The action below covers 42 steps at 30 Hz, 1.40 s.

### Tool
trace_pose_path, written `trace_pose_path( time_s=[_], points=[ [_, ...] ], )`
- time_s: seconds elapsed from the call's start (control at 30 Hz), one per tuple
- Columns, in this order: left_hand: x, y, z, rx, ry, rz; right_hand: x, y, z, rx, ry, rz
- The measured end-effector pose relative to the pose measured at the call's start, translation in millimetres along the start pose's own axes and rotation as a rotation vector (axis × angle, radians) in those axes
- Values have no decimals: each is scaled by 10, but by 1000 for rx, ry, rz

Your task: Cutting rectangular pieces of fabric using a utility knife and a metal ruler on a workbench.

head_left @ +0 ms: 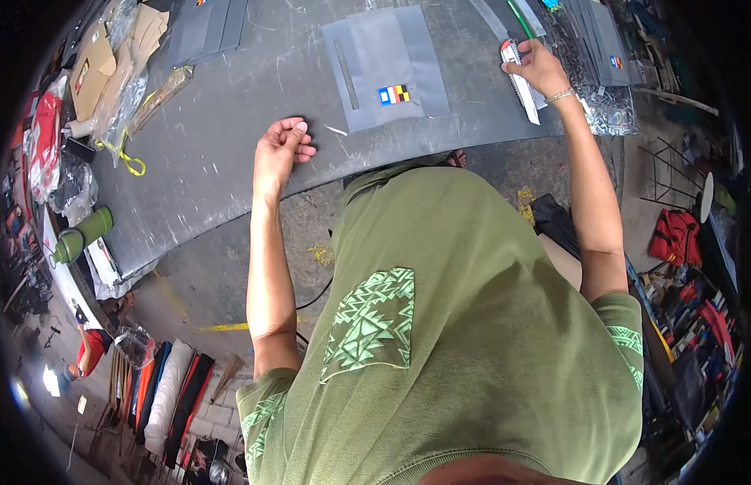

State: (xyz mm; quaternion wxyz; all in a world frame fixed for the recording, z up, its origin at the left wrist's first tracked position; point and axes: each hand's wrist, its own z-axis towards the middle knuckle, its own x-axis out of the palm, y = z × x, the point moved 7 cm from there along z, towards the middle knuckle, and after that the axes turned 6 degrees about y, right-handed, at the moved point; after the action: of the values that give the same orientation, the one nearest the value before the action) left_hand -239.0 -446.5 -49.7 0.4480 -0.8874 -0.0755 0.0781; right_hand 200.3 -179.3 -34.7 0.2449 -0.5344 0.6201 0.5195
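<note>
A white and red utility knife point(521, 87) is in my right hand point(544, 69), gripped between thumb and fingers near its upper end over the right side of the table. Its lower end points toward the table's near edge. My left hand point(283, 153) is held over the near edge with thumb and fingertips pinched together; whatever they hold, if anything, is too small to tell. Between the hands lies a grey fabric panel point(383, 61) with a long dark slot and a small colourful patch point(394, 94). A thin white sliver point(337, 130) rests beside the panel, close to my left hand.
More grey panels point(206, 32) lie at the far left and far right of the dark table point(222, 162). Cardboard point(92, 69) and clear plastic cover its left end, near a green bottle point(83, 234). A green strip point(519, 18) lies beyond my right hand. Fabric rolls point(169, 396) stand lower left.
</note>
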Motion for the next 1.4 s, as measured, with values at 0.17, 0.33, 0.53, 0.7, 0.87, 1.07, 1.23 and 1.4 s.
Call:
trace_pose_path(
  time_s=[0.17,0.33,0.53,0.7,0.87,1.07,1.23,1.4],
  points=[
    [-39,61,46,1,7,39,-39,58,-32,-199,56,-3],
    [-163,90,40,5,-43,57,-714,381,-497,-187,66,505],
    [-146,-83,121,55,-63,70,-879,-853,-747,-78,-144,1569],
    [401,-524,244,172,-19,284,60,-864,-1244,-108,19,2366],
    [1345,-1020,419,623,-90,820,586,11,-1383,-209,387,2840],
    [2141,-979,652,691,-358,1195,595,215,-1472,-219,496,2440],
    [2546,-852,351,925,20,1392,226,-171,-1373,-193,295,1414],
    [2306,-794,106,793,-89,1125,-72,-504,-1126,-157,116,910]
  ],
)
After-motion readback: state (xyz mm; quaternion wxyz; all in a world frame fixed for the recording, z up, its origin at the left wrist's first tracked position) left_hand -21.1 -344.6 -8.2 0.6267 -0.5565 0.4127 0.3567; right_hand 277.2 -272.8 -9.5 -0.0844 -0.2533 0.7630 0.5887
